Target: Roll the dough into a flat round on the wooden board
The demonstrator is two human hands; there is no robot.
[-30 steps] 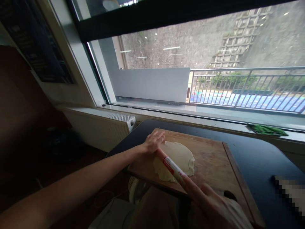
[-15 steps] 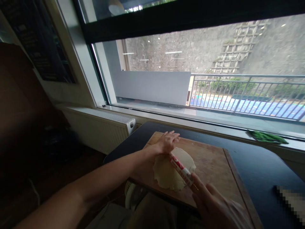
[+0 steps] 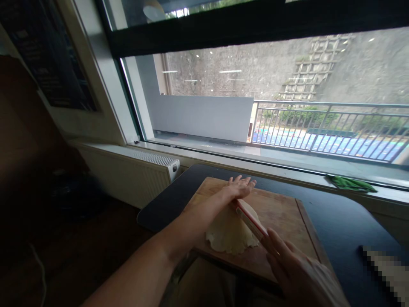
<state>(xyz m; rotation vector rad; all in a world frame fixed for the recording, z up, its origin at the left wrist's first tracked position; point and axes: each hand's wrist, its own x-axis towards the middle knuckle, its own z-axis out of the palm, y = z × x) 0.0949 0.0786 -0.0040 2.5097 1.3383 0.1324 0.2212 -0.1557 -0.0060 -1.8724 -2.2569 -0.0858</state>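
A thin sheet of pale dough (image 3: 228,232) with an uneven edge lies on a wooden board (image 3: 281,213). Across it, slanting from far left to near right, rests a rolling pin (image 3: 252,222) with a red and white printed wrap. My left hand (image 3: 241,187) bears on the pin's far end with its palm, fingers stretched out and spread over the board. At the near end, my right hand (image 3: 297,268) has its fingers and thumb along the pin; the tip is hidden beneath them.
The board lies on a dark table (image 3: 341,221) by a window. A green cloth (image 3: 351,183) is on the sill. To the left stands a white radiator (image 3: 143,170). A blurred-out object (image 3: 386,268) lies at the table's right side.
Both hands have moved a little to the right and away with the rolling pin, which has turned so its printed face shows less. The view has shifted slightly.
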